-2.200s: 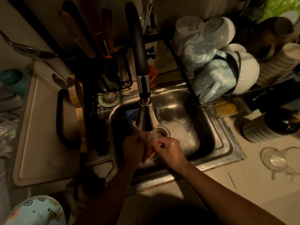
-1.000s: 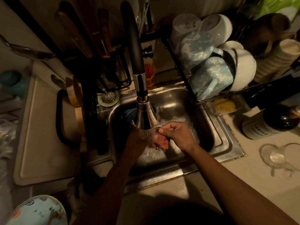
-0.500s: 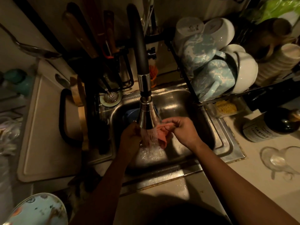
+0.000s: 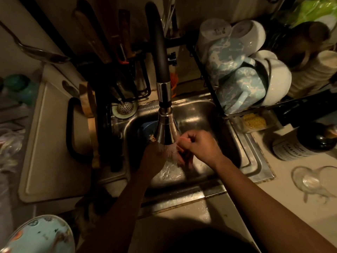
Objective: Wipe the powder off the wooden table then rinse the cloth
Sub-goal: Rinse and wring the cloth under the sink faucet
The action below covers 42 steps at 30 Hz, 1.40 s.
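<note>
Over the steel sink (image 4: pixel 200 110), both my hands hold a small pink cloth (image 4: pixel 179 154) under running water. My left hand (image 4: pixel 155 157) grips it from the left, just below the faucet head (image 4: pixel 166 130). My right hand (image 4: pixel 199 146) is closed in a fist on the cloth's right side. Most of the cloth is hidden between the hands and behind the spray. Water pours from the faucet onto the cloth and splashes on the sink floor. The wooden table is out of view.
A dish rack (image 4: pixel 206 70) with mugs and bowls stands right of the sink. A dark bottle (image 4: pixel 308 141) and an overturned glass (image 4: pixel 310 179) sit on the right counter. A cutting board (image 4: pixel 49 143) lies left. A strainer (image 4: pixel 125 108) rests at the sink's back-left corner.
My right hand has closed into a tighter fist and bunched the pink cloth, which showed more openly half a second ago. Both hands stay under the stream.
</note>
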{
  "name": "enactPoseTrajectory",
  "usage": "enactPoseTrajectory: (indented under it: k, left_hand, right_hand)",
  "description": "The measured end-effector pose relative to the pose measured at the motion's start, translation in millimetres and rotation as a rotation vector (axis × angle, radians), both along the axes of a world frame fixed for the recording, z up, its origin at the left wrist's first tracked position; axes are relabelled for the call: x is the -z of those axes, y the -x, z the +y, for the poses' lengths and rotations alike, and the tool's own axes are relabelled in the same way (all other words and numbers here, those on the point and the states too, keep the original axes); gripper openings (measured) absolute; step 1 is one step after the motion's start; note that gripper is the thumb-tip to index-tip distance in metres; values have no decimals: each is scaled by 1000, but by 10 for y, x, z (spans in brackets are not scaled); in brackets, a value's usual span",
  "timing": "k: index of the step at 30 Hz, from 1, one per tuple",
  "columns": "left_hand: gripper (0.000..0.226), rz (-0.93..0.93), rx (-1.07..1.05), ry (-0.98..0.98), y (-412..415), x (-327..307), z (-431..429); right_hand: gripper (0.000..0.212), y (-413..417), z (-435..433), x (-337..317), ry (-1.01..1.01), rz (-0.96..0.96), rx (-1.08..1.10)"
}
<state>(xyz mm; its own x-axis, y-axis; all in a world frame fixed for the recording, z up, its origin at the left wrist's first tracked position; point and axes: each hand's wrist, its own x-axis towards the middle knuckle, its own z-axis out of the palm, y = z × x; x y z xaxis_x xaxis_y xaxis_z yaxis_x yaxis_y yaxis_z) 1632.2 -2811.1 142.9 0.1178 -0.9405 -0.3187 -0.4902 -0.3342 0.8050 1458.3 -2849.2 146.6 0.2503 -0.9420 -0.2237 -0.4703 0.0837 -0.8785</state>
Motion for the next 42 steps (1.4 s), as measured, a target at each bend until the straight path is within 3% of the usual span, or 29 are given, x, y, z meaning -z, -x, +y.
enactPoseTrajectory:
  k: [2,4,10,13,15,18,23,26,29,31,33,35,38,42]
  left_hand:
    - [21,312,-123,-31,52,-92,10]
    - [22,432,-145,-58,66,-76,19]
    - [24,705,-261,-85,-35,58,41]
    - [32,934,-269,-91,-95,47,34]
    - [46,882,-246,-96,-103,62,36]
    - [17,637,-243,-29,-108,110,41]
    - [21,526,-251,-43,-38,162,80]
    - [20,549,-319,-83,97,281,104]
    - [11,593,-353,-69,230,211,135]
    - [22,606,-332,-56,258,226,123]
    - [10,626,-370,-45,253,206,95]
    - [30,601,-434,-67,233,229,83]
    - [17,628,-422,-78,230,250,150]
    - [13,620,-402,-76,209,208,118]
  right_hand:
    - [39,12,4,40,-34,-22,-12]
    - [47,35,32,193,-121,-129,-54]
    - [32,37,131,512,-263,-354,-174]
    - [27,-47,195,582,-362,-448,-99]
    - [22,-105,219,612,-426,-533,37]
    - [14,-91,206,609,-323,-480,164]
    - [13,-112,293,423,-197,-513,199]
    - [13,-191,345,435,-63,-337,137]
    - [23,-135,305,411,-8,-238,269]
    - [21,-131,348,347,16,-234,283]
    - [16,-176,447,294,52,-239,203]
    - [18,-206,492,274,60,-261,113]
    - [28,-187,368,273,-39,-329,145]
    - [16,-188,299,350,22,-199,208]
